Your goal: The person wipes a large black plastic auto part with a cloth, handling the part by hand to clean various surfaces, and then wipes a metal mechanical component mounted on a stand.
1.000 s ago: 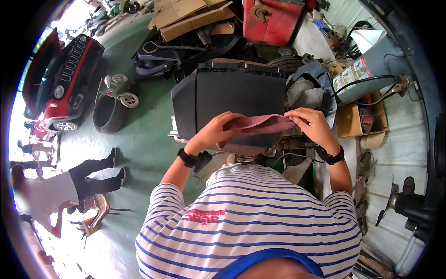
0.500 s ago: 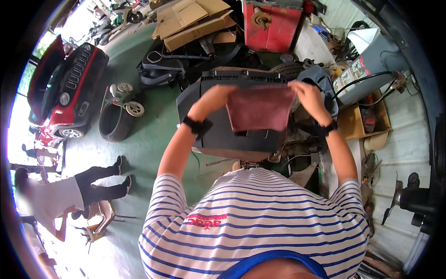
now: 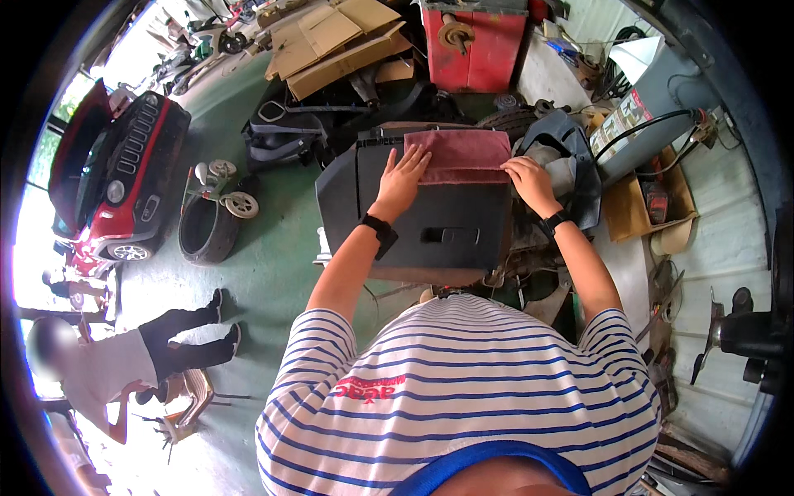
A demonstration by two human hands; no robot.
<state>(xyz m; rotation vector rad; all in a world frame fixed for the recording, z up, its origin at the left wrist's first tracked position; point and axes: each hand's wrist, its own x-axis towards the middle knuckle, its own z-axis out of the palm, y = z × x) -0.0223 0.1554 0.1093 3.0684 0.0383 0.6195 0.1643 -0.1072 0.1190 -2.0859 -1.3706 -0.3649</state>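
Note:
A dark red cloth (image 3: 465, 150) lies folded over the far edge of a large dark grey plastic panel (image 3: 389, 236), which has a recessed latch (image 3: 450, 236) in its nearer half. My left hand (image 3: 400, 178) rests flat, its fingers stretched out over the panel and the cloth's left edge. At the cloth's near right corner, the bent fingers of my right hand (image 3: 528, 180) pinch the fabric. Each wrist wears a black band.
Right of the panel are grey plastic parts (image 3: 575, 157) and a cardboard box (image 3: 641, 217). Beyond it stand flattened cartons (image 3: 331, 37) and a red cabinet (image 3: 475, 54). Leftward are a tyre (image 3: 207, 236), a small white-wheeled bike (image 3: 223, 188), a red car (image 3: 124, 169) and a person (image 3: 124, 355).
The cloth, held spread between both hands before, now lies on the panel's far part, uncovering the latch. My left hand has flattened out; my right hand has come down to the cloth's near corner.

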